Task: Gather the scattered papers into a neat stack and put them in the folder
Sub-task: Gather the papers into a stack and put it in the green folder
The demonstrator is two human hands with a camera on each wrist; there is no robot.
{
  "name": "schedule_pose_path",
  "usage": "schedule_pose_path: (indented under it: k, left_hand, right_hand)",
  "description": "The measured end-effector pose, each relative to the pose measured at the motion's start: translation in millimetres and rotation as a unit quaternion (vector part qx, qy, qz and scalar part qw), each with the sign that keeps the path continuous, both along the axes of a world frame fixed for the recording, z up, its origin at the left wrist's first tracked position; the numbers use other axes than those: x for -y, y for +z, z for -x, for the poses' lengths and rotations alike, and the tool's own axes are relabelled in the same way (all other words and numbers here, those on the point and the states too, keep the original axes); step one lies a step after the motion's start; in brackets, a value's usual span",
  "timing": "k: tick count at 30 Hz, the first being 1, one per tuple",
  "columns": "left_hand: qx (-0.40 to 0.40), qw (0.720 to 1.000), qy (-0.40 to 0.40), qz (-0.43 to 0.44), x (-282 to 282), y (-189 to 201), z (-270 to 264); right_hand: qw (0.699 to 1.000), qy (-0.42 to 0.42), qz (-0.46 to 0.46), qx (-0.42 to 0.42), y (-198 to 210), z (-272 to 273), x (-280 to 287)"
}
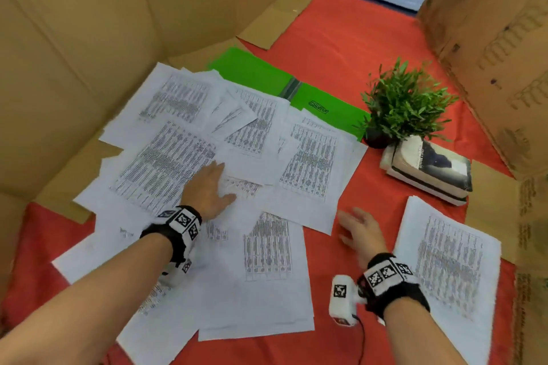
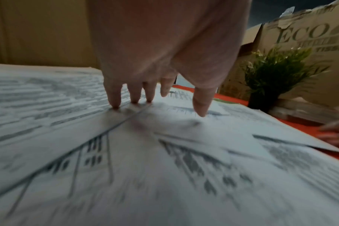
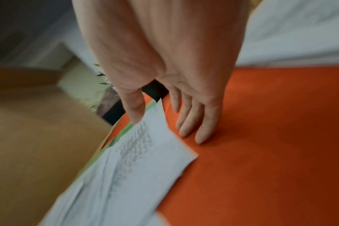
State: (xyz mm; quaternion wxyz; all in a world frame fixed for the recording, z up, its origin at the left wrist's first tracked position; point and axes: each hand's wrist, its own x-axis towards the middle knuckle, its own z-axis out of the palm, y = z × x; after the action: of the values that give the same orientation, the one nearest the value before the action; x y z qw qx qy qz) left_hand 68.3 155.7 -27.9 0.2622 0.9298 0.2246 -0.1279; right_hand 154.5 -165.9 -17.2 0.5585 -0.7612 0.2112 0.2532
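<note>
Several printed white papers [image 1: 267,249] lie scattered and overlapping on the red cloth [image 1: 350,38]. An open green folder [image 1: 261,74] lies behind them, partly covered by sheets. A separate stack of papers [image 1: 447,258] sits at the right. My left hand [image 1: 209,190] lies flat on the middle sheets, and in the left wrist view its fingertips [image 2: 115,105] press the paper [image 2: 164,175]. My right hand [image 1: 360,231] hovers open over the cloth [image 3: 271,137] between the scattered sheets and the stack, fingers [image 3: 201,134] straight, beside a sheet's corner [image 3: 141,160]. It holds nothing.
A potted green plant [image 1: 406,104] stands right of the folder, next to a pile of books [image 1: 430,169]. Cardboard walls [image 1: 89,38] rise on the left and on the right [image 1: 504,53]. Loose cardboard flaps [image 1: 281,15] lie at the back.
</note>
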Motion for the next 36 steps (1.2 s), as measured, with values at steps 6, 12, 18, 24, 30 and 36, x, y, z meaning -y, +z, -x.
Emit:
schedule_pose_path:
  k: [6,12,18,24,30,36]
  left_hand:
    - [-0.038,0.996,-0.072,-0.044,14,-16,28]
    - [-0.016,0.994,-0.101,0.03,12,-7,36]
    - [0.12,0.987,0.048,0.097,-47,6,20]
    - [0.082,0.967,0.24,-0.011,-138,-3,20]
    - [0.026,0.975,0.219,0.0,-142,-14,37]
    - [0.009,0.991,0.136,0.005,-111,-6,40]
  right_hand:
    - [0.995,-0.074,0.02,-0.062,-11,-39,-59]
    - [0.989,-0.092,0.1,-0.053,-3,-61,-94]
    - [0.981,-0.13,0.145,-0.025,33,-59,-107]
    - [0.98,-0.061,0.185,0.041,54,-32,-85]
    - [0.869,0.048,0.348,0.348,127,18,-90]
    - [0.852,0.025,0.299,0.43,157,51,-98]
